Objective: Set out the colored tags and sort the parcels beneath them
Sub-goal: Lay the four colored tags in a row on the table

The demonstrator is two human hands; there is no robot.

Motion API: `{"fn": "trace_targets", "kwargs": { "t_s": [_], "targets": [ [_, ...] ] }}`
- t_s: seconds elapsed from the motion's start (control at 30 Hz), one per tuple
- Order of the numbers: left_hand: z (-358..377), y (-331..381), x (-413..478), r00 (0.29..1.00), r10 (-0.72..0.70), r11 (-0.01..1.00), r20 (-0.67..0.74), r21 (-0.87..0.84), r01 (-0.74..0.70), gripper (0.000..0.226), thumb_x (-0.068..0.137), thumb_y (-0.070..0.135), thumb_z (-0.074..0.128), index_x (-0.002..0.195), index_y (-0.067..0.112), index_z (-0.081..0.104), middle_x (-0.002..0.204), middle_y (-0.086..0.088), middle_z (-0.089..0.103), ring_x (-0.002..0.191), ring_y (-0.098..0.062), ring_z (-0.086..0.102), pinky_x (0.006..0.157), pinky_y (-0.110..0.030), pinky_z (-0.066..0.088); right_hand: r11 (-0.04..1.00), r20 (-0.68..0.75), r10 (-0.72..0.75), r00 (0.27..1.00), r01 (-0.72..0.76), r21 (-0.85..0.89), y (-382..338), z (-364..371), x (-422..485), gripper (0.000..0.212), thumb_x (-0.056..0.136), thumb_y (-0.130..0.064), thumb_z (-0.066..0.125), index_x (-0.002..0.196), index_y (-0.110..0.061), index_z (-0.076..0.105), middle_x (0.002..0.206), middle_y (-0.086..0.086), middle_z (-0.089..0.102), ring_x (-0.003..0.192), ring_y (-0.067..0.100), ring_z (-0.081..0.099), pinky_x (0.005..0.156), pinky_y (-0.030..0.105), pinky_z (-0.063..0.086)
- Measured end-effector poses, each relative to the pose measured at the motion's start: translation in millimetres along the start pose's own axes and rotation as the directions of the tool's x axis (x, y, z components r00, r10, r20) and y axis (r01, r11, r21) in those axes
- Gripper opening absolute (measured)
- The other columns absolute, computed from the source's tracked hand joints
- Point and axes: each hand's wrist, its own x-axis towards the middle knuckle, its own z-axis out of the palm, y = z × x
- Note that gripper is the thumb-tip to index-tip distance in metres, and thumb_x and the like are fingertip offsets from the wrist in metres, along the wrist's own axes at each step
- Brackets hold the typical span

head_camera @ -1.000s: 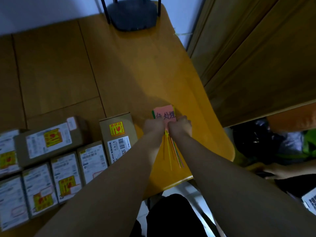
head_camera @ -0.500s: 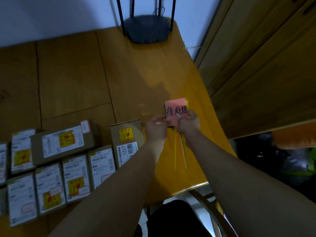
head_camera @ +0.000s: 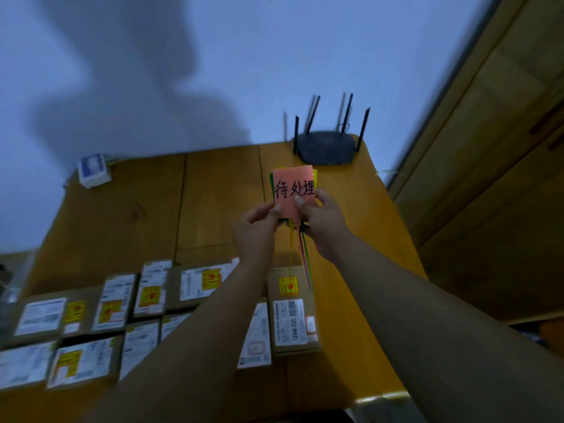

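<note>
Head view: both hands are raised over the table [head_camera: 213, 193], holding a small stack of tags [head_camera: 293, 190] between them. The pink tag in front carries three handwritten characters; green and yellow edges of other tags peep out behind it. Thin coloured ties [head_camera: 305, 261] hang down from the stack's lower end. The left hand [head_camera: 258, 227] pinches the stack's lower left corner between thumb and fingertips, the other fingers loosely curled. The right hand [head_camera: 323, 221] is closed on the lower right side, thumb pressed on the pink face, fingers behind.

The parcels [head_camera: 128, 306] lie packed together in rows on the near left of the table, labels up; one stands a little apart to the right, directly under the dangling ties. The far half of the table is bare wood apart from a router [head_camera: 326, 146] at the back edge and a small white box [head_camera: 93, 170] at the far left.

The step in hand looks like the very first: separating the tags, none of which is laid out yet. Next, I judge, one hand must peel the pink tag off while the other keeps the rest, ties untangled, then lay it on the bare wood beyond the parcels.
</note>
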Motion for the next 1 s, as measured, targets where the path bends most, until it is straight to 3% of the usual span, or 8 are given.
{"fn": "trace_targets", "kwargs": {
  "t_s": [0.13,0.3,0.4,0.53,0.7,0.87,1.0],
  "targets": [
    [-43.6,46.6,4.9,0.989,0.122,0.992,-0.081,0.028,-0.120,0.019,0.083,0.018,0.085,0.095,0.005,0.079,0.091,-0.011,0.079,0.084,-0.024,0.078,0.073,-0.031,0.063,0.998,0.126,-0.062,0.990,0.059,0.030,-25.2,50.3,-18.3,0.028,0.104,-0.012,0.064,0.131,-0.005,0.061,0.121,0.018,0.072,0.098,0.030,0.069,0.072,0.038,0.057],
    [-109.1,87.7,6.7,0.961,0.251,0.965,-0.117,0.101,-0.240,0.018,0.088,0.019,0.080,0.101,0.007,0.080,0.090,-0.010,0.079,0.080,-0.019,0.078,0.070,-0.028,0.063,0.997,0.266,-0.076,0.961,0.065,0.048,-39.3,114.1,-39.7,0.031,0.099,-0.015,0.071,0.129,-0.011,0.062,0.124,0.018,0.072,0.103,0.032,0.071,0.073,0.036,0.059],
    [-151.6,104.2,9.7,0.944,0.293,0.953,-0.153,0.126,-0.275,0.010,0.091,0.020,0.078,0.099,0.013,0.079,0.088,-0.008,0.078,0.078,-0.019,0.078,0.071,-0.033,0.064,0.998,0.374,-0.050,0.926,0.036,0.045,-40.7,151.7,-51.4,0.028,0.100,-0.016,0.070,0.128,-0.017,0.062,0.121,0.012,0.073,0.101,0.031,0.073,0.071,0.034,0.062],
    [-210.3,116.1,15.3,0.917,0.335,0.934,-0.216,0.200,-0.295,0.008,0.093,0.026,0.076,0.097,0.021,0.078,0.090,-0.008,0.077,0.081,-0.025,0.077,0.071,-0.039,0.065,1.000,0.460,-0.014,0.888,0.000,0.031,-33.4,204.1,-64.2,0.035,0.101,-0.010,0.067,0.135,-0.012,0.058,0.123,0.014,0.070,0.100,0.032,0.073,0.070,0.035,0.065],
    [-278.7,122.0,28.6,0.935,0.290,0.956,-0.206,0.103,-0.274,0.015,0.090,0.030,0.078,0.103,0.024,0.076,0.097,-0.006,0.077,0.084,-0.021,0.077,0.066,-0.021,0.058,1.000,0.437,-0.028,0.899,0.021,0.021,-10.8,273.2,-74.0,0.036,0.100,-0.011,0.070,0.134,-0.011,0.059,0.122,0.015,0.072,0.098,0.031,0.074,0.070,0.035,0.064],
    [-353.7,118.7,67.1,0.963,0.203,0.979,-0.176,0.018,-0.203,0.024,0.092,0.016,0.076,0.115,0.015,0.073,0.106,-0.013,0.076,0.090,-0.027,0.076,0.072,-0.030,0.061,0.999,0.389,0.011,0.921,-0.026,0.033,23.9,348.8,-73.6,0.040,0.095,-0.016,0.077,0.132,-0.015,0.063,0.121,0.012,0.075,0.102,0.032,0.077,0.075,0.039,0.065],
    [-413.5,113.0,109.4,0.978,0.104,0.995,-0.181,0.016,-0.102,0.019,0.095,0.019,0.072,0.113,0.015,0.067,0.108,-0.012,0.075,0.080,-0.022,0.076,0.061,-0.025,0.060,0.993,0.355,0.082,0.931,-0.108,0.056,57.3,406.1,-66.4,0.037,0.098,-0.016,0.073,0.134,-0.017,0.062,0.122,0.008,0.073,0.105,0.030,0.075,0.080,0.043,0.066]
  ]
}}
